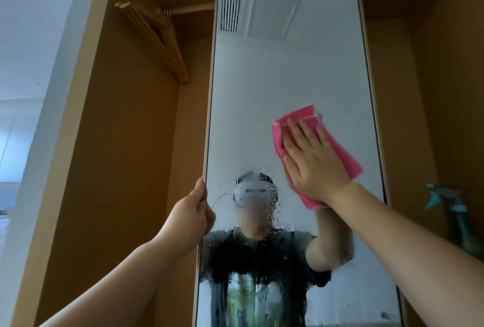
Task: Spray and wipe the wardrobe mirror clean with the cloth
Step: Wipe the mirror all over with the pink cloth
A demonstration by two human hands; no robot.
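Note:
A tall narrow wardrobe mirror (262, 85) stands in front of me, framed in pale wood. My right hand (311, 159) lies flat on a folded pink cloth (348, 161), pressing it against the glass at the mirror's right side, about mid-height. My left hand (192, 211) grips the mirror's left edge, fingers wrapped around the frame. Spray droplets and wet streaks cover the glass below and left of the cloth, over my reflection. The glass above the cloth looks dry.
A spray bottle (450, 211) with a teal trigger stands blurred inside the wardrobe at the right. Several wooden hangers (157, 41) hang on the rail at the upper left. Brown wardrobe walls flank the mirror on both sides.

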